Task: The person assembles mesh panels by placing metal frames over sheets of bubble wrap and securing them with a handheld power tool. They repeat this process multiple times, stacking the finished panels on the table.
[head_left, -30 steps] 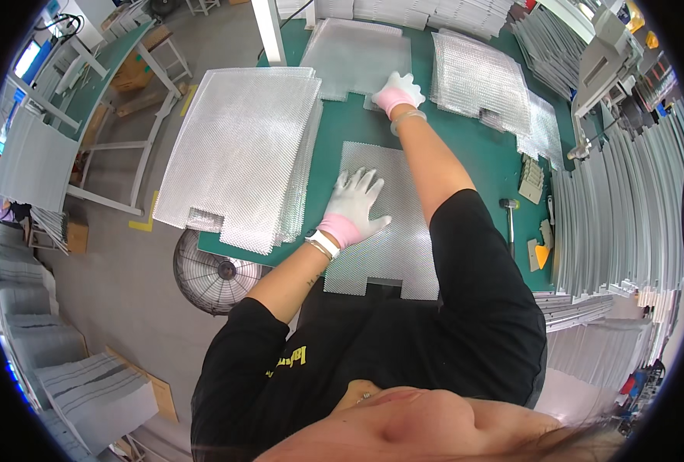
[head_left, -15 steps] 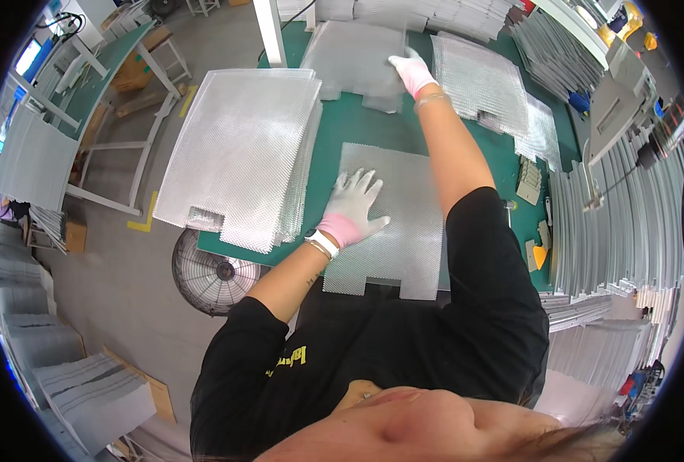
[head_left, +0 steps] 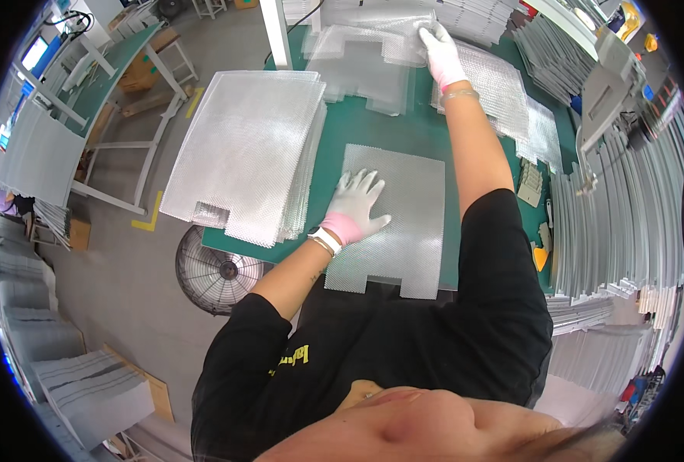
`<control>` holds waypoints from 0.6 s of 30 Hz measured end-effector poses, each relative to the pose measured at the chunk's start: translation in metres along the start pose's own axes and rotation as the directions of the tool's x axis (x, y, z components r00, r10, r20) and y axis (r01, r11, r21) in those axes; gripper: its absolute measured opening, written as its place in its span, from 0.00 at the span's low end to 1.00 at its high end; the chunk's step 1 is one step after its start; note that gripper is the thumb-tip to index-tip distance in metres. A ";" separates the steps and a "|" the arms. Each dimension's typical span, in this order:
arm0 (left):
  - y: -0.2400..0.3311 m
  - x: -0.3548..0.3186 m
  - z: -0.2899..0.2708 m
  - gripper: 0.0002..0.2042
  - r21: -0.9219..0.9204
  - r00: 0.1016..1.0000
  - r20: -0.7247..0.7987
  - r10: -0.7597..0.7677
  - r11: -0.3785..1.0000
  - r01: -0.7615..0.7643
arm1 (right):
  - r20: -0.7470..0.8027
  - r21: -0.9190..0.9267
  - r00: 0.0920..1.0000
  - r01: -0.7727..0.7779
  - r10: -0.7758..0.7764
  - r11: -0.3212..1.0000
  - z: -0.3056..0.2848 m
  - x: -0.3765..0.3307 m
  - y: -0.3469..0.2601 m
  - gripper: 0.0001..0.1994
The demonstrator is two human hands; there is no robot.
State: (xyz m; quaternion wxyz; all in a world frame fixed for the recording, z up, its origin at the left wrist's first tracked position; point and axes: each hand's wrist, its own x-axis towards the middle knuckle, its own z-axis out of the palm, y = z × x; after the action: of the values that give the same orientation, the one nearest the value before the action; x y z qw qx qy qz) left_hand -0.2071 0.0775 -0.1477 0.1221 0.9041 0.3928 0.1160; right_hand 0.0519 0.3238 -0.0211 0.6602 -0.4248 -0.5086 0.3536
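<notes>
A silvery mesh sheet (head_left: 404, 223) with a notch in its near edge lies flat on the green table (head_left: 388, 127). My left hand (head_left: 355, 206), in a white glove with a pink cuff, rests on it with fingers spread. My right hand (head_left: 439, 48), gloved the same way, reaches far across the table and lies on a pile of mesh sheets (head_left: 373, 42) at the back; whether it grips a sheet I cannot tell.
A thick stack of mesh sheets (head_left: 246, 150) covers the table's left part and overhangs its edge. More mesh sheets (head_left: 504, 96) lie at the right. Metal frames (head_left: 627, 223) are stacked along the right. A floor fan (head_left: 217, 271) stands below the table's near edge.
My right arm has stretched farther away, from the near edge of the far pile to its back part. My left hand has stayed on the notched sheet.
</notes>
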 end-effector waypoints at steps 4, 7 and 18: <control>0.001 0.003 0.000 0.38 0.021 1.000 0.013 -0.008 1.000 0.007 | 0.017 0.074 1.000 -0.009 0.008 0.997 -0.016 -0.036 -0.041 0.27; -0.001 0.008 0.005 0.38 -0.106 0.997 -0.077 0.033 0.994 -0.041 | -0.006 -0.092 0.988 0.151 -0.152 0.984 -0.053 -0.072 -0.066 0.30; 0.006 -0.056 0.073 0.24 -0.984 0.943 0.119 -0.311 -0.164 0.070 | -0.109 -0.120 0.993 -0.067 0.054 0.990 -0.102 -0.401 -0.116 0.28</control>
State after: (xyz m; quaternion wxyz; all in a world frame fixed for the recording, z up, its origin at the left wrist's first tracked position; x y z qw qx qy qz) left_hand -0.2181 0.0223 -0.2206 0.7405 0.4210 0.3091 0.4229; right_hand 0.0618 -0.1020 -0.0755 0.6475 -0.4982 -0.4809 0.3183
